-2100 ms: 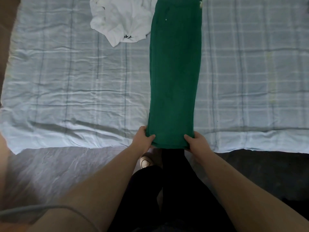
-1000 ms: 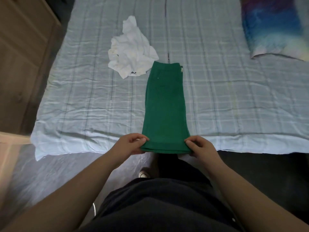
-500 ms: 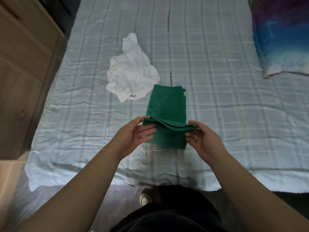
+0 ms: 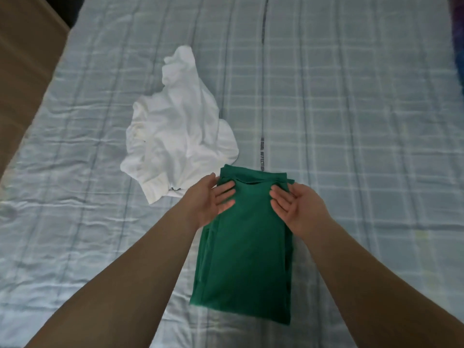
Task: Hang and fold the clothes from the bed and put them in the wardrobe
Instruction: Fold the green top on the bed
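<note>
Green trousers lie folded in half lengthwise down the bed, with the top layer's end laid over the far end. My left hand grips the far left corner of that top layer, thumb at the edge and fingers on the cloth. At the far right corner, my right hand holds the layer the same way. A crumpled white garment lies just beyond and to the left, its lower edge close to my left hand.
The bed is covered by a light blue checked sheet. Wooden furniture stands along the left side. A sliver of a colourful pillow shows at the right edge.
Both hands lifted the trousers' near end from the bed's edge and carried it forward onto the far end, halving their length. My view has moved closer over the bed.
</note>
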{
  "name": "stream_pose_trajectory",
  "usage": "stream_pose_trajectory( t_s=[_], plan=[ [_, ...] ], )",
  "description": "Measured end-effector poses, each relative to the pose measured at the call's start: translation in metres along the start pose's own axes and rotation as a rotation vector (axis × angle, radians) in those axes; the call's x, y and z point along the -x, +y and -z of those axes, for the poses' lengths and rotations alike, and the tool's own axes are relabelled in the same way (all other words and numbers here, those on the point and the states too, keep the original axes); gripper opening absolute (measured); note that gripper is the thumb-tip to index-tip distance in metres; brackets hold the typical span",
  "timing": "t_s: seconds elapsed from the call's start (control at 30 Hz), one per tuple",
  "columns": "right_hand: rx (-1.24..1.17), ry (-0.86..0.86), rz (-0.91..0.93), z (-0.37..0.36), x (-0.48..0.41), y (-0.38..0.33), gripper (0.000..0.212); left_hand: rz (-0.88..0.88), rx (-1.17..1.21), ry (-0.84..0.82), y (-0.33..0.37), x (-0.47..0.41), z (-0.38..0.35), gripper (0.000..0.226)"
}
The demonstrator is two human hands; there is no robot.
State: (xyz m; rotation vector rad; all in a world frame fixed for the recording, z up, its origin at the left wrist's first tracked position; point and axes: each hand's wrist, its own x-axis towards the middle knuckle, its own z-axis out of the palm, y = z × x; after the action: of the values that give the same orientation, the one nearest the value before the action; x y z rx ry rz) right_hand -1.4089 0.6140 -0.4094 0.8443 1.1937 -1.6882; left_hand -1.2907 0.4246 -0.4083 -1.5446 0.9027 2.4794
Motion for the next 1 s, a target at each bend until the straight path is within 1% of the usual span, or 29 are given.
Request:
stream_pose_trajectory(
  t_s=[0.1,0.17,0.2,0.23,0.27,0.33,0.37,0.4,0.43,0.5,0.57,0.6,0.7,0.73,0.8,0.87,0.93,1.0],
  plan=[
    [-0.019,0.038,0.038,0.005,-0.027,0.004,0.031,-0.032,0.013,0.038,-0.005,-0.031,0.001,0.042],
    [0.033,0.044,0.159,0.004,-0.031,0.013,0.032,-0.139,-0.057,0.058,-0.013,-0.037,0.0,0.043],
    [0.123,0.059,0.257,0.003,-0.029,0.019,0.033,-0.227,-0.17,0.083,-0.018,-0.036,-0.001,0.041],
    [0.274,0.091,0.377,0.003,-0.026,0.025,0.035,-0.338,-0.332,0.115,-0.023,-0.035,-0.002,0.039],
    [0.477,0.126,0.522,0.004,-0.025,0.031,0.037,-0.473,-0.538,0.147,-0.029,-0.035,-0.001,0.039],
    [0.979,0.168,0.805,0.01,-0.028,0.037,0.038,-0.765,-0.993,0.183,-0.034,-0.038,0.002,0.04],
    [1.206,0.17,0.928,0.014,-0.033,0.037,0.036,-0.882,-1.19,0.171,-0.035,-0.043,0.005,0.041],
    [1.383,0.166,1.028,0.016,-0.04,0.036,0.035,-0.949,-1.36,0.157,-0.032,-0.05,0.007,0.042],
    [1.511,0.164,1.089,0.018,-0.047,0.033,0.035,-0.965,-1.492,0.157,-0.028,-0.056,0.009,0.042],
    [1.637,0.197,1.123,0.018,-0.059,0.027,0.035,-0.931,-1.654,0.18,-0.016,-0.067,0.011,0.04],
    [1.69,0.252,1.115,0.019,-0.067,0.021,0.031,-0.887,-1.729,0.204,-0.006,-0.072,0.01,0.034],
    [1.704,0.27,1.115,0.019,-0.069,0.017,0.027,-0.875,-1.729,0.218,-0.002,-0.072,0.009,0.028],
    [1.664,0.255,1.124,0.017,-0.071,0.007,0.02,-0.833,-1.579,0.234,0.008,-0.073,0.004,0.015],
    [1.631,0.246,1.151,0.016,-0.071,0.005,0.019,-0.828,-1.526,0.238,0.01,-0.074,0.002,0.014],
    [1.602,0.245,1.186,0.015,-0.073,0.001,0.018,-0.824,-1.499,0.252,0.012,-0.078,-0.002,0.014],
    [1.617,0.239,1.134,0.015,-0.079,0.001,0.018,-0.802,-1.5,0.239,0.01,-0.083,-0.003,0.016],
    [1.593,0.238,1.056,0.016,-0.082,0.003,0.022,-0.812,-1.485,0.249,0.003,-0.084,-0.003,0.028],
    [1.532,0.281,1.083,0.018,-0.073,0.006,0.034,-0.909,-1.51,0.333,-0.007,-0.078,-0.002,0.042]
  ],
)
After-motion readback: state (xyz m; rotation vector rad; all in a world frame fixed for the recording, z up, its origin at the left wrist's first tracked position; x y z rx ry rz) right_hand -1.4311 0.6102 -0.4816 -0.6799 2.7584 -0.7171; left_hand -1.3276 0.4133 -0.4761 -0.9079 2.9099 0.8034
